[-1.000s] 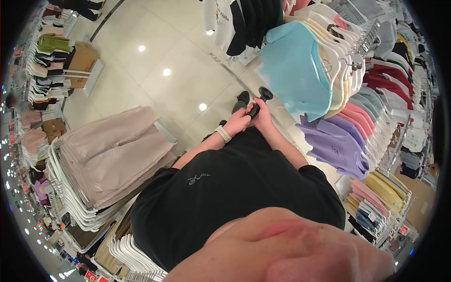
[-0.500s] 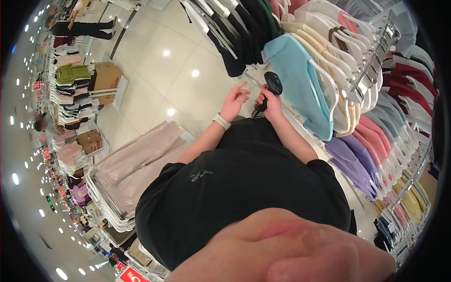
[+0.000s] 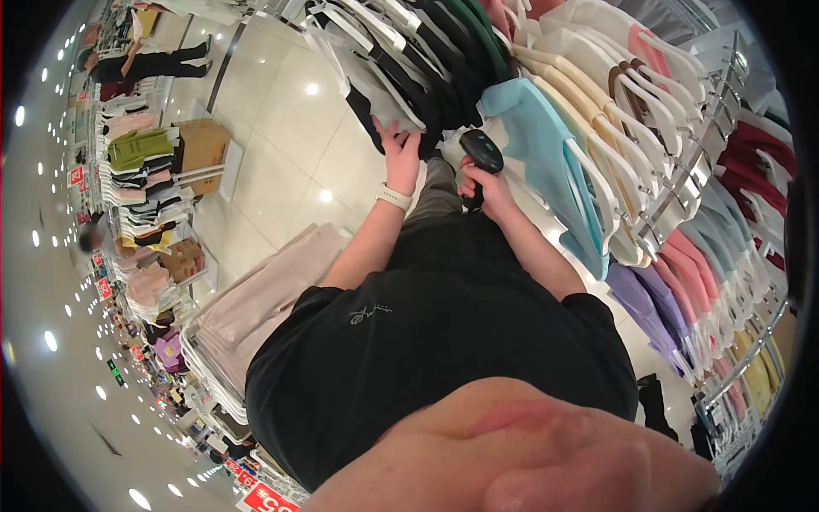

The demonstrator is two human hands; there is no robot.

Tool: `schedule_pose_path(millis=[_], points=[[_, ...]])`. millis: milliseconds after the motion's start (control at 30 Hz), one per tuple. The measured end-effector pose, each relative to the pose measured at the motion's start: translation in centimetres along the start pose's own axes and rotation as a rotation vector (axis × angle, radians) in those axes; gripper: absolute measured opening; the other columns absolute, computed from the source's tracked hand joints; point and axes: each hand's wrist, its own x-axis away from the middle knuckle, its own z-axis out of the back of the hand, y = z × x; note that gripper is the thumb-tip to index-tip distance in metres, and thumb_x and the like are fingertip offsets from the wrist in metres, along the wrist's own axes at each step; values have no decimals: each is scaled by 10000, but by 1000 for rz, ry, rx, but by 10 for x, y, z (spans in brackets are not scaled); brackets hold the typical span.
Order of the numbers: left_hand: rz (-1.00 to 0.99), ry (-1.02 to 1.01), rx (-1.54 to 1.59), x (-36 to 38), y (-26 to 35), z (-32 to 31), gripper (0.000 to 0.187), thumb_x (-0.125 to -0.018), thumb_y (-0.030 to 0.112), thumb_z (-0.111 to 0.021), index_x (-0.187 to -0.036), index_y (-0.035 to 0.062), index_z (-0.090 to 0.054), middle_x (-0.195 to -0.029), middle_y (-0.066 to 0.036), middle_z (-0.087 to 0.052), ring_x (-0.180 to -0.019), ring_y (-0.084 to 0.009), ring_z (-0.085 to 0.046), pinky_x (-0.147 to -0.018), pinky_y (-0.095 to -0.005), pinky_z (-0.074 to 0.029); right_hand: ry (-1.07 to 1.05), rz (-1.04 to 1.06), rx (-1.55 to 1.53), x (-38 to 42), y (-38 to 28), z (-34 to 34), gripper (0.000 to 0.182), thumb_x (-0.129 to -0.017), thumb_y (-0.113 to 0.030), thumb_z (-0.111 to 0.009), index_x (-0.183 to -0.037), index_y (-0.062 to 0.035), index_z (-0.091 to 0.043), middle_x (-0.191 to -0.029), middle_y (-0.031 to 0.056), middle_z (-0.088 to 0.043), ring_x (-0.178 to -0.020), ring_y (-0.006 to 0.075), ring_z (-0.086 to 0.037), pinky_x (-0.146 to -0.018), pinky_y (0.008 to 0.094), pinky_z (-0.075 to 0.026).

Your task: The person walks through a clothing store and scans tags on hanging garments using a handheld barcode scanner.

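My right hand (image 3: 489, 188) is wrapped round the handle of a black handheld barcode scanner (image 3: 482, 152), its head pointing up and away from me. My left hand (image 3: 399, 160), with a pale watch (image 3: 394, 197) on the wrist, reaches to the lower edge of a grey and black garment (image 3: 375, 98) on a white hanger. The fingers of that hand are stretched and apart against the cloth; whether they pinch any of it I cannot see. Beside the scanner hangs a light blue top (image 3: 542, 162), apart from my right hand.
Cream tops (image 3: 589, 111) hang on a metal rail (image 3: 695, 162) at right, purple ones (image 3: 644, 299) lower down. Pale pink trousers (image 3: 273, 282) hang at left. Across the tiled floor (image 3: 281, 136) stand a cardboard box (image 3: 203, 155), more racks, and a person in black (image 3: 145, 66).
My left hand has moved forward from beside the scanner to the grey and black garment. The scanner has shifted slightly left in my right hand. The racks have shifted in view.
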Motion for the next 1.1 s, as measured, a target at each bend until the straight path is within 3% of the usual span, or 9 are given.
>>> schedule_pose_path(millis=[33,167,267,467,500,633,833,933,1100], points=[[57,-18,54,-6,-1,6,960,-947,181,-636,-1636,129,30,-1575,-258,-309,-1353,-332,-456,-1102,-422,-412,-46,-22,41,-2,0,-1,165,-918,-133,-664,-1043,-41,-609,-678,-1,-507,-564,121,-494,-638,322,-473],[155,-1,66,-29,-2,13,916,-964,259,-628,-1636,120,-21,-1640,-207,-233,-1497,-365,-294,-1207,-418,-262,-178,-75,222,-6,-8,-13,168,-903,-122,-657,-1025,-16,-613,-655,5,-506,-558,110,-493,-655,318,-480],[5,-40,38,-61,-41,18,842,-965,239,-629,-1625,78,-130,-1642,-199,-240,-1498,-322,-299,-1207,-401,-262,-220,-75,299,-13,-7,-19,157,-900,-126,-674,-1012,-27,-625,-639,-3,-510,-548,92,-493,-637,305,-481],[-60,-118,230,-95,-61,0,687,-911,107,-680,-1523,4,-385,-1487,-159,-485,-1407,-255,-431,-1168,-383,-332,-215,-119,334,-28,-2,-29,142,-897,-115,-681,-990,-24,-626,-636,-1,-520,-522,95,-493,-613,303,-489],[-65,-156,299,-99,-58,-1,610,-879,50,-697,-1441,-4,-466,-1327,-135,-609,-1236,-227,-578,-1066,-352,-437,-214,-129,335,-31,1,-29,142,-896,-113,-681,-991,-23,-625,-635,0,-520,-521,96,-493,-612,304,-490],[-23,-98,261,-97,-47,2,466,-845,32,-695,-1289,8,-557,-1107,-72,-685,-945,-139,-657,-851,-287,-520,-201,-171,321,-38,8,-28,140,-894,-110,-681,-986,-24,-621,-627,1,-514,-512,99,-492,-609,308,-494],[-47,-69,75,-106,-75,25,428,-848,35,-654,-1267,24,-569,-993,-41,-672,-826,-114,-615,-751,-270,-502,-205,-194,291,-39,18,-21,127,-900,-113,-673,-978,-35,-610,-610,-9,-492,-499,97,-484,-606,310,-496],[-80,98,-89,-95,-65,25,336,-885,73,-613,-1202,-41,-619,-1112,-126,-660,-973,-196,-662,-870,-341,-530,-211,-190,313,-35,22,-15,130,-904,-117,-668,-987,-37,-609,-616,-10,-495,-495,96,-480,-602,311,-496],[-137,178,-59,-102,-111,36,319,-965,126,-564,-1260,8,-593,-1169,-80,-579,-1044,-156,-580,-933,-318,-463,-225,-202,292,-25,18,-10,142,-907,-132,-673,-993,-40,-608,-625,-12,-493,-508,96,-482,-615,313,-493]])
